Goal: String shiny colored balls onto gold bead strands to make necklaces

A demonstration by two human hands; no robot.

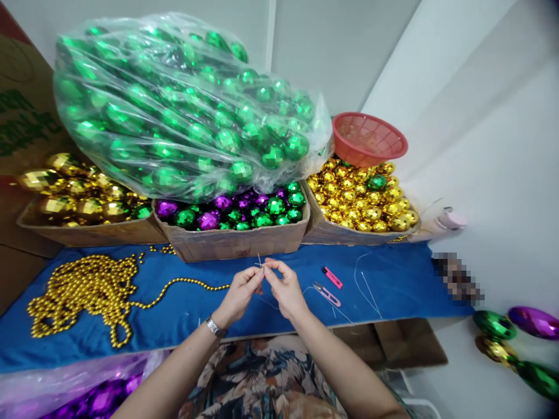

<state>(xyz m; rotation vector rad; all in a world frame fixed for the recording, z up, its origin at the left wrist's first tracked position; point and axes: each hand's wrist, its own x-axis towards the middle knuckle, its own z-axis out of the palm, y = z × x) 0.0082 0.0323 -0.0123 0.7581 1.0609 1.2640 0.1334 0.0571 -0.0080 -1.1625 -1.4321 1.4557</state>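
Observation:
Above the blue cloth, my left hand point(241, 293) and my right hand point(282, 285) meet, fingertips pinched together. Between them are short ends of thin white thread point(259, 259) that cross and stick up; the point where they meet is too small to make out. A gold bead string point(183, 280) runs from a tangled pile of gold beads point(82, 291) on the left up to my left hand, where its end is hidden. To the right of my right hand lie pink thread snips point(327, 294), a pink box cutter point(332, 277) and loose white thread point(364, 285).
Behind my hands stand cardboard boxes of gold point(87, 208), purple and green point(263, 220), and gold baubles point(362, 198). A large clear bag of green baubles point(183, 116) rests on top. A red basket point(370, 137) sits on the right box. Several large baubles point(495, 325) hang at right.

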